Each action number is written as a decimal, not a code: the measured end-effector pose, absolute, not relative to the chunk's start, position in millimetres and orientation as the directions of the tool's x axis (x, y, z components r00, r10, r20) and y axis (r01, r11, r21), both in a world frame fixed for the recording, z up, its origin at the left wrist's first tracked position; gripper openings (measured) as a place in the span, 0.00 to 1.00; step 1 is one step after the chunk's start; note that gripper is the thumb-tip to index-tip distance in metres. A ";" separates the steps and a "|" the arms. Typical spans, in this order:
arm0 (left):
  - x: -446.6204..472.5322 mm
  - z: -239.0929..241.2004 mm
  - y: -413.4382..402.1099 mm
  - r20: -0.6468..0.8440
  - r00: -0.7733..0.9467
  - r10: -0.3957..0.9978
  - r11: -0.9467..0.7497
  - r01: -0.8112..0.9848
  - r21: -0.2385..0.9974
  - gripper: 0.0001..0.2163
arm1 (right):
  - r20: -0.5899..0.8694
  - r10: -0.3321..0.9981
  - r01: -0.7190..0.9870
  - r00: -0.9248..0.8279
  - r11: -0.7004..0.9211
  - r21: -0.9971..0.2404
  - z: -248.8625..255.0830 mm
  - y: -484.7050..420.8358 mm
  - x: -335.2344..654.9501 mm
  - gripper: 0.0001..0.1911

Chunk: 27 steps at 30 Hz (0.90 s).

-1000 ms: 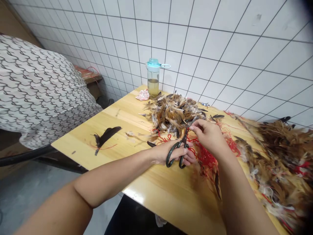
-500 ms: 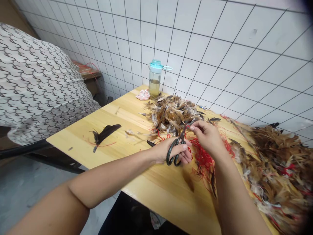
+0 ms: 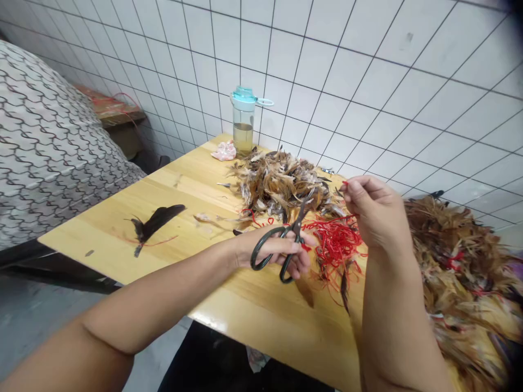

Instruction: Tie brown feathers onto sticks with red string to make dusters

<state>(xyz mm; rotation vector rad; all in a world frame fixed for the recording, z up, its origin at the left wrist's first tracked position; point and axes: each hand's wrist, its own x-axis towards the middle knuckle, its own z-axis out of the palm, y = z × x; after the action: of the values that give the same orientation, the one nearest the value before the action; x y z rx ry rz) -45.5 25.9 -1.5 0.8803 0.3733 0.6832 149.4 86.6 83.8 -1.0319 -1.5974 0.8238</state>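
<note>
My left hand (image 3: 281,253) is closed around a pair of scissors (image 3: 266,247) with black looped handles, blades pointing up and away over the table. The two handle loops stand apart. A bit of red string also shows at that hand's fingers. Raised to the right, my right hand (image 3: 373,209) pinches the end of a red string (image 3: 346,184) between thumb and forefinger. Between and below the hands lies a tangle of red string (image 3: 337,239), with a few dark feathers at its lower edge. Beyond the scissors is a heap of brown and white feathers (image 3: 281,179).
A bottle with a turquoise lid (image 3: 243,122) stands at the table's far corner beside a crumpled pink-and-white thing (image 3: 224,151). A black feather (image 3: 161,222) lies left on the wooden table (image 3: 118,245). More feathers (image 3: 461,261) pile up at right. A patterned cloth (image 3: 61,141) bulges at left.
My right hand has moved up and right, away from the scissors, with the red string in its pinch. The scissor handles have spread apart. The view has turned slightly right.
</note>
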 end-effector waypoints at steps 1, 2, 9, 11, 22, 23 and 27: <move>-44.1 -3.8 23.4 -0.010 0.787 0.617 0.477 -0.363 0.801 0.20 | 0.399 0.912 0.190 -0.095 0.410 -0.892 87.7 84.6 152.2 0.15; -41.7 -7.3 20.6 0.001 0.828 0.561 0.498 -0.339 0.798 0.21 | 0.414 0.907 0.161 -0.077 0.421 -0.893 91.4 82.5 154.9 0.15; -18.9 -41.9 10.5 -0.031 0.899 0.436 0.602 -0.266 0.753 0.25 | 0.478 0.876 0.120 -0.058 0.482 -0.868 104.0 66.3 157.7 0.09; -16.8 -44.9 10.7 -0.022 0.898 0.439 0.611 -0.281 0.740 0.25 | 0.480 0.871 0.151 -0.101 0.490 -0.858 103.6 61.8 153.0 0.09; -15.9 -40.8 10.4 0.091 0.875 0.476 0.586 -0.393 0.708 0.24 | 0.450 0.860 0.234 -0.242 0.502 -0.833 96.6 50.1 130.8 0.10; -15.2 -42.6 10.7 0.098 0.871 0.482 0.583 -0.402 0.706 0.25 | 0.445 0.861 0.233 -0.246 0.499 -0.835 96.5 48.5 129.5 0.10; -15.2 -44.0 11.3 0.123 0.854 0.505 0.542 -0.425 0.725 0.24 | 0.444 0.855 0.230 -0.267 0.504 -0.832 96.7 43.1 124.5 0.09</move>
<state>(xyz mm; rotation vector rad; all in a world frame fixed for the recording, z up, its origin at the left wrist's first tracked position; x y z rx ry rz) -15.2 11.3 -44.0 0.8315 0.1056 0.5537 124.5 43.1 96.7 -0.9147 -1.7723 0.8023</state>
